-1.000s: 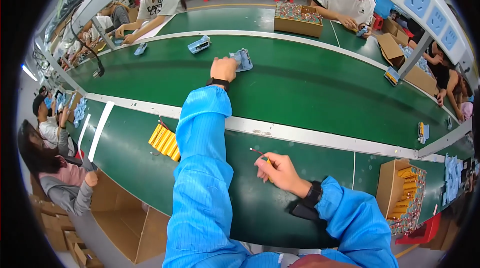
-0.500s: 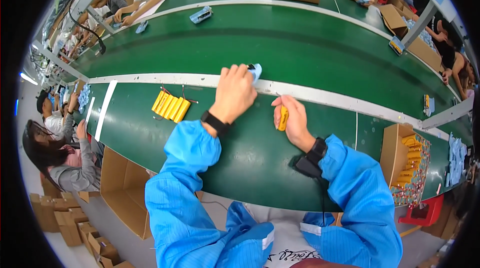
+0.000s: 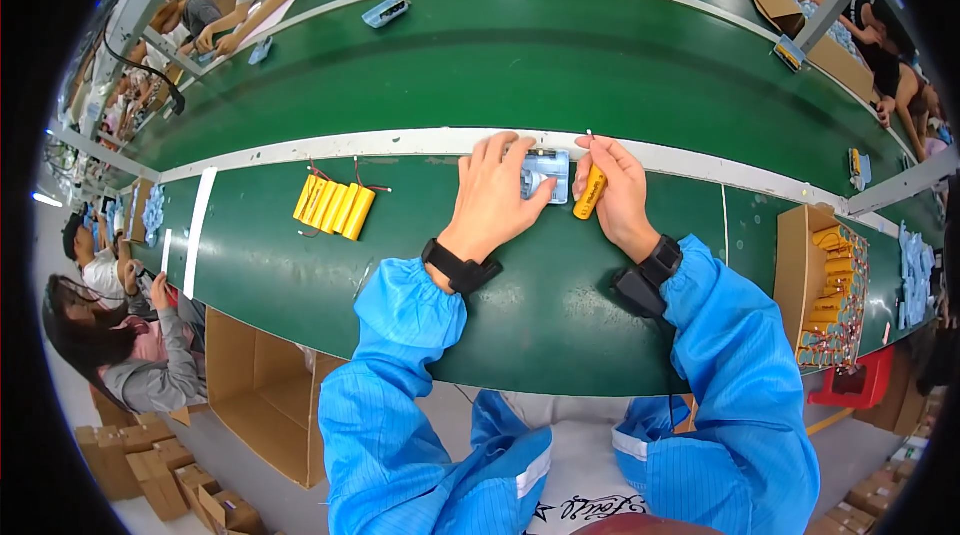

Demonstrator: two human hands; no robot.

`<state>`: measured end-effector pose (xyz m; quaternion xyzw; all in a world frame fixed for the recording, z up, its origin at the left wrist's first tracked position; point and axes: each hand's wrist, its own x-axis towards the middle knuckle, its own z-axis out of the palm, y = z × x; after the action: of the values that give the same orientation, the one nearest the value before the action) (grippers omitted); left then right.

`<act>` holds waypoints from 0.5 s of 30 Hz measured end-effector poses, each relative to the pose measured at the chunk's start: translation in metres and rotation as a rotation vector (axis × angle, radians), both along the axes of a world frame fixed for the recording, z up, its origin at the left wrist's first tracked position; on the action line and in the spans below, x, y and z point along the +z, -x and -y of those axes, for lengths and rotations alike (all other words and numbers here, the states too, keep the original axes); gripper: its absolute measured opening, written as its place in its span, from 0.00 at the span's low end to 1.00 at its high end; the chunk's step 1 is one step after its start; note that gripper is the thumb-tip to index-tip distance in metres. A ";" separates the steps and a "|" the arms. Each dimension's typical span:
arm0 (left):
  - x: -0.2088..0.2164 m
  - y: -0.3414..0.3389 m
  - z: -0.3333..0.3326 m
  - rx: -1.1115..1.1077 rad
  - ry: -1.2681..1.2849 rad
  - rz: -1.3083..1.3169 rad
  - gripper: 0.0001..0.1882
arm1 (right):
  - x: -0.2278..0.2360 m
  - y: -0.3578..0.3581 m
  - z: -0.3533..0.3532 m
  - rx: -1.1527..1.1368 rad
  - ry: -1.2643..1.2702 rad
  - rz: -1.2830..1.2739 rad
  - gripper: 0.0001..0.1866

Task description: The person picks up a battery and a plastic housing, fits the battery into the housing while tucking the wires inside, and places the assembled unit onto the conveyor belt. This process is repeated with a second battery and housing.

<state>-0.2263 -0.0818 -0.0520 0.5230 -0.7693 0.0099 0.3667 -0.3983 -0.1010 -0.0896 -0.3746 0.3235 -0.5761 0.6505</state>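
Observation:
My left hand (image 3: 490, 197) grips a light blue plastic casing (image 3: 560, 173) on the green work surface, beside the white rail. Its thumb lies across the casing's front and its fingers are at the far side, covering part of it. A dark part shows along the casing's far edge. In my right hand (image 3: 622, 193) is a yellow cylindrical battery (image 3: 588, 197), pinched upright and slightly tilted just right of the casing. A small pale tip shows above those fingers. To the left, several yellow batteries (image 3: 335, 207) with red and dark wires lie side by side.
Beyond the white rail (image 3: 340, 145) runs a green conveyor belt (image 3: 450, 65) with another blue casing (image 3: 386, 10). At right stands a cardboard box (image 3: 793, 280) of yellow batteries. An open carton (image 3: 265, 390) sits below the table's left edge. Other people work at left and across the belt.
My left hand has drawn the blue casing from over the rail onto the near surface and turned it. My right hand has moved slightly up and right with the battery. The view has shifted.

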 end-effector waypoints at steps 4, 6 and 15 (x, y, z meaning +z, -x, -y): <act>-0.009 -0.005 -0.005 -0.088 -0.232 -0.110 0.24 | -0.001 -0.003 -0.003 -0.020 0.013 -0.019 0.14; -0.010 -0.005 -0.008 -0.039 -0.234 -0.048 0.25 | 0.000 -0.004 -0.005 0.040 0.035 -0.075 0.14; -0.006 0.001 -0.017 0.039 -0.071 -0.049 0.22 | -0.003 -0.008 -0.007 0.068 0.120 -0.302 0.14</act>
<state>-0.2271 -0.0651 -0.0581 0.5506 -0.7498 -0.0232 0.3661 -0.3902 -0.0944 -0.0929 -0.5057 0.3697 -0.5092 0.5902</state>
